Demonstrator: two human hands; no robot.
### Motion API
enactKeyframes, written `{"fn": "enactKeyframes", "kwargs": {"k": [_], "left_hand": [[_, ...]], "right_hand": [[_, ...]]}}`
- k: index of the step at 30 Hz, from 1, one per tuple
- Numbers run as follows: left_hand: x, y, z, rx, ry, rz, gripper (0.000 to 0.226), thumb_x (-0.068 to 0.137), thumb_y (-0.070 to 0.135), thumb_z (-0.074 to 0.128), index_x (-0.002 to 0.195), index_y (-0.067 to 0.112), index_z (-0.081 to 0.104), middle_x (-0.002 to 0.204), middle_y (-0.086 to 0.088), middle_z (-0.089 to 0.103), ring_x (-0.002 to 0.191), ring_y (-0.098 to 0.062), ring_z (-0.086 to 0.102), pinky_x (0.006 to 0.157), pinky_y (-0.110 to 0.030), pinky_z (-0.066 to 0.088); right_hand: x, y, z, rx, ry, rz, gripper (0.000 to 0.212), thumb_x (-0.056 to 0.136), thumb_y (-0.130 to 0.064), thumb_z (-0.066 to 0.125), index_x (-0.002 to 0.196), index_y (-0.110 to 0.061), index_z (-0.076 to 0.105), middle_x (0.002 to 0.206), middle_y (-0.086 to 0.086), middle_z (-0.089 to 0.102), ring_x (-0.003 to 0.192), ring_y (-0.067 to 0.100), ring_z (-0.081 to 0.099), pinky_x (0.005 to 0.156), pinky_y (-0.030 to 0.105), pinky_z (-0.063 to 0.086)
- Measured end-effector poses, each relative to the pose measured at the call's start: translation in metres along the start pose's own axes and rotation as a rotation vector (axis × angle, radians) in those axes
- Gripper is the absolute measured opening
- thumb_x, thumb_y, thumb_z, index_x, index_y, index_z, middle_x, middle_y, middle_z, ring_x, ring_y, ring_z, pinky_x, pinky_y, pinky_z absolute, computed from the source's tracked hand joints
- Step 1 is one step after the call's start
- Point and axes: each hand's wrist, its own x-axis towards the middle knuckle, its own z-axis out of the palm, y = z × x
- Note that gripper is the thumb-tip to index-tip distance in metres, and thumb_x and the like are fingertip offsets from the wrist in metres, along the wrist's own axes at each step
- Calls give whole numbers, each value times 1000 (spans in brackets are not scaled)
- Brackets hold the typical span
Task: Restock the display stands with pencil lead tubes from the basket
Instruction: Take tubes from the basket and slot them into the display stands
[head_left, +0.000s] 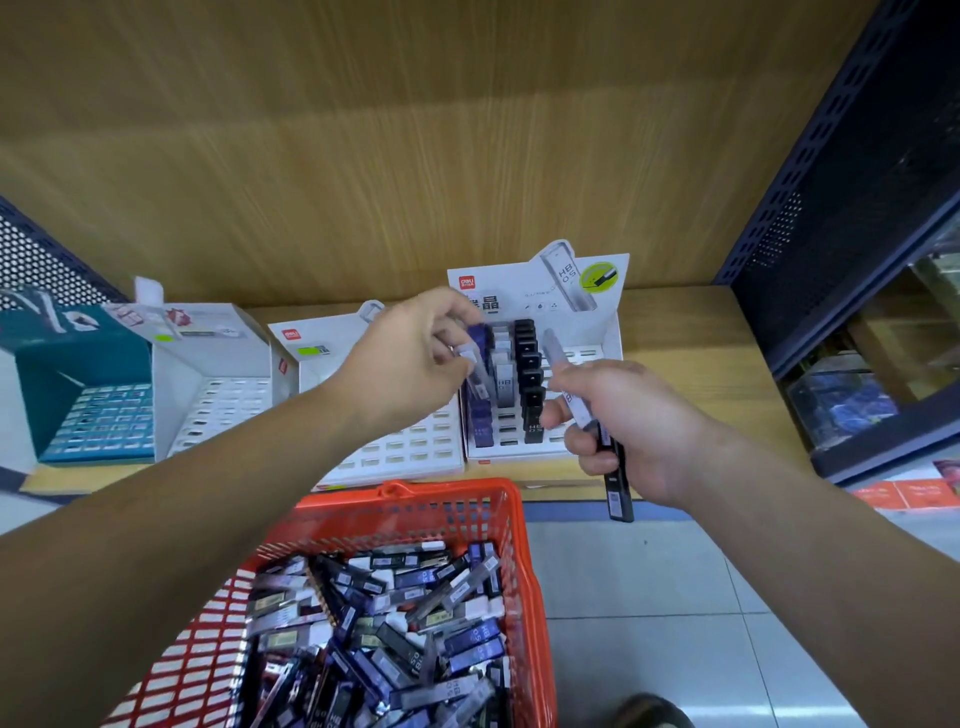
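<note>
Bright, even indoor light with soft shadows; wide-angle bending at the edges, motion blur throughout, strongest on the wooden panel (363, 130).

2 arms show, each bare all the way back to the edge of the picture: the left hand (415, 358) with the left forearm (208, 493), and the right hand (628, 431) with the right forearm (779, 519). Both hands are blurred, so finer detail on them cannot be told. At the bottom edge is the rounded toe of 1 dark shoe (655, 712).
</note>
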Motion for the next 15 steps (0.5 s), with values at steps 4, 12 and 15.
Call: {"fn": "enactKeyframes", "kwargs": {"k": [4, 12, 15], "left_hand": [[3, -5, 12, 85, 27, 44, 22, 91, 7, 74, 106, 22, 73, 79, 1, 64, 60, -8, 55, 65, -31, 53], [21, 6, 18, 542, -73, 172, 40, 90, 51, 74, 73, 18, 59, 54, 8, 50, 57, -14, 48, 56, -34, 34], [24, 5, 22, 532, -82, 175, 33, 92, 45, 74, 79, 18, 61, 62, 6, 58, 65, -21, 54, 61, -34, 36]], "right_hand": [[-6, 0, -9, -56, 38, -26, 29, 105, -31, 59, 117, -5, 62, 78, 13, 75, 44, 16, 40, 40, 22, 21], [-14, -2, -15, -150, 64, -86, 29, 97, -31, 71, 109, -6, 63, 79, 14, 77, 42, 16, 39, 39, 21, 23], [-12, -2, -19, -182, 121, -98, 18, 96, -20, 74, 99, -5, 66, 82, 14, 77, 44, 16, 43, 38, 23, 28]]}}
